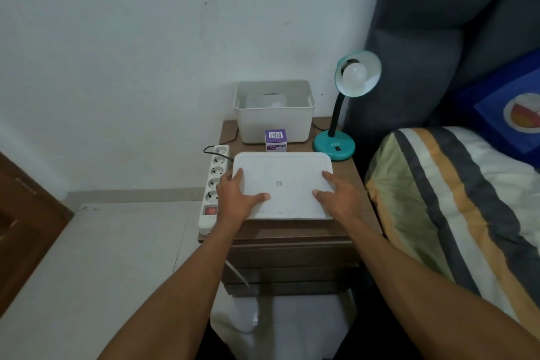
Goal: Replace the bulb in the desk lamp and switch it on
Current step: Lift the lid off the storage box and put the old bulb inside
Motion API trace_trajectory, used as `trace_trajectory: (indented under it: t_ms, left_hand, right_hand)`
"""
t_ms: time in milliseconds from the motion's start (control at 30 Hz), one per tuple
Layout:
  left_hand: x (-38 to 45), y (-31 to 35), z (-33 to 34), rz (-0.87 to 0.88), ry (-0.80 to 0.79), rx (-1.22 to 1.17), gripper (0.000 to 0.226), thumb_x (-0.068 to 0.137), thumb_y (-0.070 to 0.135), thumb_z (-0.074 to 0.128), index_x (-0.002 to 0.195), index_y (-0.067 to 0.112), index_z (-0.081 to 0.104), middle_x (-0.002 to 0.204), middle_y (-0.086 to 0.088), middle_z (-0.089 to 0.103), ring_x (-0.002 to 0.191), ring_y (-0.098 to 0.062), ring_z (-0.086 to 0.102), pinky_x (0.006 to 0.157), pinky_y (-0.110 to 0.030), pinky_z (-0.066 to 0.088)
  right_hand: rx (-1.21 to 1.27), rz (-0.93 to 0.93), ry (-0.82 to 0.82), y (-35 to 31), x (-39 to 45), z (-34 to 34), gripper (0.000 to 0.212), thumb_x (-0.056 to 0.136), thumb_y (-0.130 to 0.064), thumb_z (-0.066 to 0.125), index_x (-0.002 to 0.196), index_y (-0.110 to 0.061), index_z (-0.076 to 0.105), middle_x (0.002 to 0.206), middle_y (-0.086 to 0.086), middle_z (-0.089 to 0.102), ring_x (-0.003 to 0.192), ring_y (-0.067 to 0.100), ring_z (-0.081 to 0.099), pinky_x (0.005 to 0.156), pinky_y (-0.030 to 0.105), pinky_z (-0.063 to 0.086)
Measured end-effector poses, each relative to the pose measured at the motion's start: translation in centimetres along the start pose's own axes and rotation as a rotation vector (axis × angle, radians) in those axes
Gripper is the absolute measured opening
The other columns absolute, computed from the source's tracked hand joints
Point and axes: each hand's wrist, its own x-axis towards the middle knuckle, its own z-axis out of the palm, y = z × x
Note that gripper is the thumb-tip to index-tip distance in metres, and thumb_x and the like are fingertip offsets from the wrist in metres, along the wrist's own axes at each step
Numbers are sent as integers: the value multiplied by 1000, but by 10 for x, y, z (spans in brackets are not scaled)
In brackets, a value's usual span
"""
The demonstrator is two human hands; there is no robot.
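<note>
1. Your left hand [233, 199] and right hand [336, 199] both lie spread and flat on the white lid [282, 184]. The thumbs are on top and the fingers run along its side edges. Neither hand is closed around anything.
2. The desk lamp [344, 108] stands at the back right corner of the surface [365, 199]. A bulb [354, 73] is seated in its tilted shade.
3. The purple box [275, 140], probably the spare bulb, sits just behind the lid and in front of the open white bin [273, 114].
4. If you slide the lid forward, it could push the box into the bin. If you slide it right, it could knock the lamp base.
5. The power strip [214, 184] overhangs the left edge, so a nudge from your left forearm could tip it off.
6. The strip's switch glows red. Unscrewing with the lamp powered risks a shock or a hot bulb.
</note>
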Motion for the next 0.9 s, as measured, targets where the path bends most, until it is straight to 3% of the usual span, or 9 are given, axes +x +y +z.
trace_trajectory:
  t_ms: [100, 233, 333, 433, 567, 700, 800, 900]
  left_hand:
    - [20, 18, -19, 58, 36, -39, 108, 67, 44, 95, 155, 10, 43, 159, -12, 38, 148, -32, 35, 120, -49, 36]
    - [57, 44, -41, 155, 76, -68, 103, 67, 39, 96, 151, 4, 48, 153, -15, 44, 142, -32, 41, 115, -39, 37]
    - [91, 65, -49, 208, 106, -69, 95, 69, 37, 95, 146, 2, 52, 149, -17, 48, 139, -34, 44, 108, -34, 38]
    - [136, 84, -52, 206, 106, -66, 96, 71, 38, 94, 148, 2, 50, 151, -16, 47, 140, -32, 43, 105, -28, 36]
    - [196, 107, -47, 190, 88, -65, 100, 72, 39, 93, 153, 5, 45, 156, -14, 42, 146, -31, 38, 115, -35, 36]
    - [244, 120, -38, 174, 51, -62, 99, 72, 36, 94, 151, 2, 45, 155, -14, 43, 145, -29, 40, 108, -27, 36]
    - [270, 122, -34, 163, 50, -20, 95, 72, 38, 94, 147, 0, 50, 153, -16, 46, 143, -32, 44, 110, -35, 39]
    - [286, 121, -29, 115, 26, 7, 88, 73, 38, 93, 142, 0, 55, 149, -14, 52, 141, -30, 47, 103, -31, 41]
  right_hand:
    - [10, -102, 27, -26, 13, -10, 61, 91, -31, 71, 147, -26, 48, 145, 8, 47, 126, 25, 49, 93, 27, 39]
    - [71, -153, 44, -65, 52, -19, 63, 88, -29, 74, 146, -22, 50, 142, 10, 48, 127, 27, 49, 108, 38, 41]
    - [71, -179, 81, -93, 88, -19, 63, 86, -29, 74, 145, -21, 52, 139, 10, 52, 125, 28, 51, 108, 39, 41]
    - [72, -183, 107, -119, 129, -15, 64, 86, -30, 72, 146, -22, 51, 142, 9, 51, 129, 26, 50, 110, 36, 39]
    - [24, -195, 111, -144, 185, -8, 65, 88, -31, 68, 149, -19, 46, 147, 9, 48, 132, 26, 48, 108, 32, 37]
    - [18, -191, 64, -152, 233, 1, 66, 90, -29, 67, 150, -15, 43, 152, 7, 47, 137, 24, 46, 105, 22, 34]
    - [-8, -188, 31, -152, 259, 11, 67, 91, -30, 65, 151, -15, 42, 152, 6, 47, 137, 23, 47, 107, 26, 36]
    - [-81, -185, 25, -153, 273, 20, 68, 89, -34, 62, 151, -18, 41, 151, 6, 48, 135, 26, 49, 105, 31, 41]
